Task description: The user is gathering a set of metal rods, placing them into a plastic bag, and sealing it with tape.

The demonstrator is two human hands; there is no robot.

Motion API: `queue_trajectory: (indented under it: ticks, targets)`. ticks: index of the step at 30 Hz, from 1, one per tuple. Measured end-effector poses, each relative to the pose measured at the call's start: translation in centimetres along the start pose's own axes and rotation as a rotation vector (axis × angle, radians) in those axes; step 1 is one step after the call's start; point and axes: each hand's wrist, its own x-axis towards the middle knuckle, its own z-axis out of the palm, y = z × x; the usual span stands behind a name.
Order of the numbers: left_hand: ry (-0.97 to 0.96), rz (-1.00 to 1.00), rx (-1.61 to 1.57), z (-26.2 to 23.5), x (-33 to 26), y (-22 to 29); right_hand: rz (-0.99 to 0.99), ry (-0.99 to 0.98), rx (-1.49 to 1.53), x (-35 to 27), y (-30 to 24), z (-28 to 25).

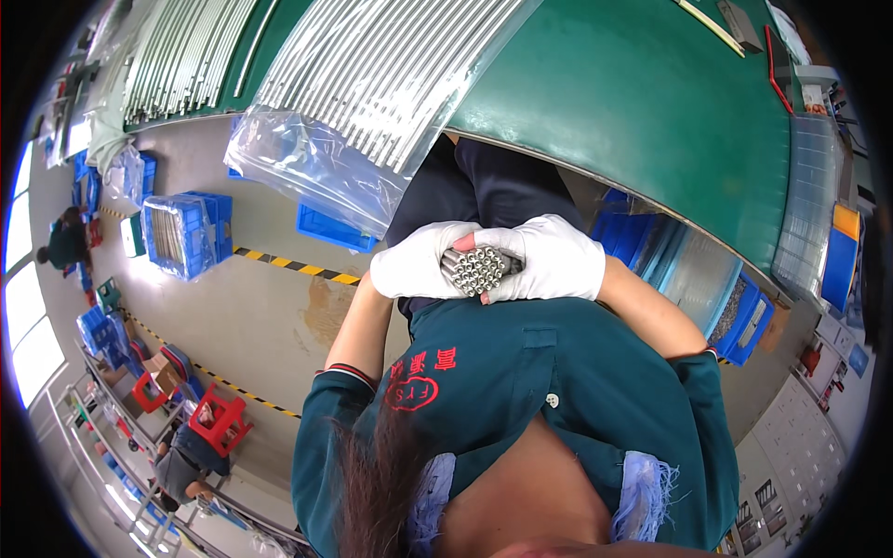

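A bundle of thin metal tubes (478, 271) is gathered in front of my waist, its round, hollow ends facing up toward me. My left hand (419, 261), in a white glove with bare fingertips, wraps the bundle from the left. From the other side, my right hand (558, 260), gloved the same way, closes round it. How far the tubes reach below my hands is hidden. Beyond my hands, a row of long metal tubes (381, 74) lies on clear plastic film (316, 158) that hangs over the table's near edge.
The green table (614, 112) spans the far side, with more tubes (186, 56) at its left. Blue crates stand on the floor at left (186, 232) and under the table at right (744, 325). Other people (191, 465) sit at far left, near a red stool (220, 418).
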Motion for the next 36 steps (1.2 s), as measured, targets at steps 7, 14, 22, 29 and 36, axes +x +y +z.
queue_trajectory:
  ticks: [7, 14, 22, 29, 36]
  targets:
    - [0.111, -0.038, -0.113, 0.7, 0.3, 0.3, 0.015, 0.064, 0.012, -0.3, 0.0, 0.1]
    - [0.649, 0.138, 0.077, 3.1, 1.4, -1.2, 0.236, 0.190, -0.021, -1.0, 1.0, 0.8]
    - [1.094, 0.403, -0.780, 1.9, 0.4, -1.1, 0.184, 0.376, 0.224, -3.2, 3.2, 2.0]
    - [1.038, 0.453, -1.324, 3.6, 2.5, -0.9, 0.230, -0.197, 0.499, 2.1, 2.4, 2.4]
    - [1.090, 0.221, -1.401, 3.4, 3.9, -4.6, 0.421, -0.277, 0.874, 1.8, 4.6, 3.1]
